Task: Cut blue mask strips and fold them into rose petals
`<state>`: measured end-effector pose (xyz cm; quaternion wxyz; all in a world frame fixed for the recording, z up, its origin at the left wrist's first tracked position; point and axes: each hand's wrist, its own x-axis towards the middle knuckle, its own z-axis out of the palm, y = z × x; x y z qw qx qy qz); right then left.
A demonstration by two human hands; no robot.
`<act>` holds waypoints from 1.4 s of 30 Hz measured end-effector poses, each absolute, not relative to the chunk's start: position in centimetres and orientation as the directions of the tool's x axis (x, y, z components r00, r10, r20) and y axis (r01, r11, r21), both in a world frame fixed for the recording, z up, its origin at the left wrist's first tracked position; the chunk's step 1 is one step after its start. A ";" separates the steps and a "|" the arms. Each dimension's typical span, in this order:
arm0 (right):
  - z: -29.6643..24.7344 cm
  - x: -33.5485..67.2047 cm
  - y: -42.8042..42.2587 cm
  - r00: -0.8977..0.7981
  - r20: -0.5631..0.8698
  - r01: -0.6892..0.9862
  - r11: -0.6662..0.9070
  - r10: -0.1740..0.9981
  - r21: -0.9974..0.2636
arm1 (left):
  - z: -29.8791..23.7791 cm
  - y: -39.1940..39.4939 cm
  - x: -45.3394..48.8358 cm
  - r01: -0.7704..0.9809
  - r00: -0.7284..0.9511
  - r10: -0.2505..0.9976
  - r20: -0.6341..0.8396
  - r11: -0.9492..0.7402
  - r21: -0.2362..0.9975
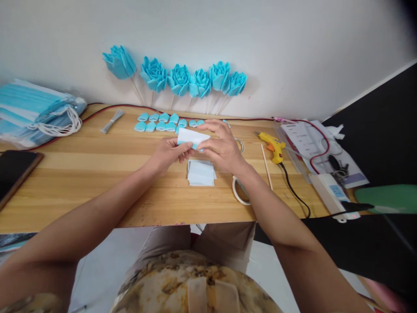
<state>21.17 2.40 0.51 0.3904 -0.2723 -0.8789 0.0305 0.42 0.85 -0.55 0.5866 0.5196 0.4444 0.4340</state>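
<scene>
Between my two hands is a small white and blue fabric piece (pixel 193 137), its lower edge showing a blue strip. My left hand (pixel 172 152) pinches it at the lower left, thumb on top. With thumb and fingers my right hand (pixel 221 145) grips its right end. Just below lies a stack of white fabric pieces (pixel 201 173) on the wooden table. Beyond my hands, several folded blue petals (pixel 160 126) sit in two rows, some hidden behind my right hand. A roll of tape (pixel 239 191) is partly covered by my right forearm.
Several blue fabric roses (pixel 179 80) on sticks lean against the wall. Blue face masks (pixel 35 111) and a phone (pixel 18 171) lie left. A yellow glue gun (pixel 275 148), a thin stick (pixel 266 166) and a power strip (pixel 334 195) are right. A red-black cable (pixel 130 105) runs behind.
</scene>
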 end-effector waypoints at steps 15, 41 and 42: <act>0.5 20.3 1.3 -0.374 0.517 0.421 0.637 0.770 -0.645 | 0.3 0.3 0.6 0.258 0.178 0.981 0.076 -0.121 0.959; -0.3 19.6 1.4 -0.359 0.306 0.188 0.390 0.882 -0.901 | 0.4 0.2 0.6 0.063 0.241 0.964 0.113 -0.131 0.989; -0.4 19.6 1.4 -0.356 0.306 0.186 0.388 0.883 -0.903 | 0.3 0.1 0.6 0.077 0.256 0.961 0.107 -0.131 0.988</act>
